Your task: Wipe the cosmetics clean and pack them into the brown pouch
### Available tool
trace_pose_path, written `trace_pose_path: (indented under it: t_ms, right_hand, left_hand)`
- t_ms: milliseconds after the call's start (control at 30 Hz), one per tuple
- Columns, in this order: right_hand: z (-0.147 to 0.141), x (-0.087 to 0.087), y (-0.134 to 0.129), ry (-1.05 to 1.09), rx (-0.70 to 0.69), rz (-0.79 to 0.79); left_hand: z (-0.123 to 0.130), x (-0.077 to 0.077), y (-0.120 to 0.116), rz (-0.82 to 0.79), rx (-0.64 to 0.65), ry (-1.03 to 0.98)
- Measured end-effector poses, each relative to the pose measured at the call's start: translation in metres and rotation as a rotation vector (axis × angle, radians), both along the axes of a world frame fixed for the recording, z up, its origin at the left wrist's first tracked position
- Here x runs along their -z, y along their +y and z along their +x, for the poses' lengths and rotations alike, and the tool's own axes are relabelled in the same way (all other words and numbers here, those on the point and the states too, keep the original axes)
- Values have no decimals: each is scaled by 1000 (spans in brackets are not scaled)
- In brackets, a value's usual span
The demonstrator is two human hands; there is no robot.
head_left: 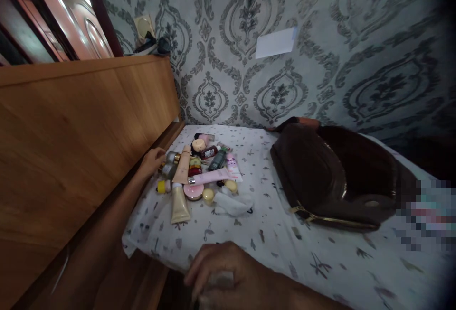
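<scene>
My left hand reaches to the left edge of a cluster of cosmetics, its fingers bent around the gold-capped end of a glass jar. Beside it lie a peach tube, a pale pink tube, a beige tube, a pink round compact and a dark green bottle. Low in the view, at the near bed edge, my right hand is closed around a small pale object, blurred and partly hidden by the fingers.
A brown handbag with a gold zip lies unzipped at the right on the patterned white sheet. A crumpled white cloth touches the cosmetics. The wooden board borders the left side; a papered wall stands behind.
</scene>
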State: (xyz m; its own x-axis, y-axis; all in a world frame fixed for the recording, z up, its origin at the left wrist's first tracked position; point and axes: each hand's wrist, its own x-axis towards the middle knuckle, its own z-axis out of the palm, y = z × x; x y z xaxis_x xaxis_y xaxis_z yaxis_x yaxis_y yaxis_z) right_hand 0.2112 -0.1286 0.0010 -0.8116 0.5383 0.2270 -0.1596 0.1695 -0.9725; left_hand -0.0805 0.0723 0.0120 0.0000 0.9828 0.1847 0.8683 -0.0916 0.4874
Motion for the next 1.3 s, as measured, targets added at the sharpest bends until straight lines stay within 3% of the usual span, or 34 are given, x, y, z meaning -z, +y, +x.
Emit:
trace_pose_path:
  t_ms: [67,167,433,633,1033,1167,1300]
  right_hand:
    - [6,7,8,-23,150,-52]
    - [12,23,11,-36,222,-114]
    - [19,52,2,-116,174,-267]
    - [19,68,1,-91,197,-316]
    - [18,76,9,2,190,-405]
    - [21,74,11,39,172,-418]
    - [22,77,14,92,169,-455]
  left_hand:
    - [3,8,17,-19,-7,46]
    - [11,20,37,-55,-14,102]
    - [24,33,66,-162,56,115]
    - [25,30,69,-239,121,70]
    - [14,18,68,-398,144,-123]
    - [15,20,61,-347,96,-203]
    - [15,19,54,-181,-4,-317]
